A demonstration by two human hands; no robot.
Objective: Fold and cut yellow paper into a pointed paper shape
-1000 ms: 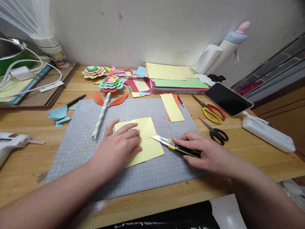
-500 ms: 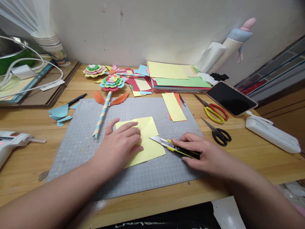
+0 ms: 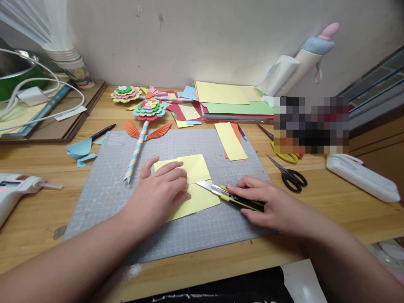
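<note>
My left hand [image 3: 159,194] lies flat with fingers stretched out, pressing down a folded yellow paper [image 3: 198,185] on the grey cutting mat [image 3: 104,189]. My right hand [image 3: 268,204] is closed round a yellow and black utility knife [image 3: 232,195]. The knife's metal blade points left and its tip rests on the yellow paper along the fold line, just beside my left fingertips.
A paper flower on a striped stem [image 3: 140,134], a yellow strip over an orange one [image 3: 230,141], and stacked coloured sheets [image 3: 230,103] lie behind. Black scissors [image 3: 288,176] and yellow-handled scissors [image 3: 284,156] sit right. A glue gun [image 3: 15,189], pen [image 3: 102,132] and blue scraps [image 3: 78,150] sit left.
The knife blade has slid a little to the left, further onto the yellow paper toward my left fingers. My left hand has stayed in place on the paper.
</note>
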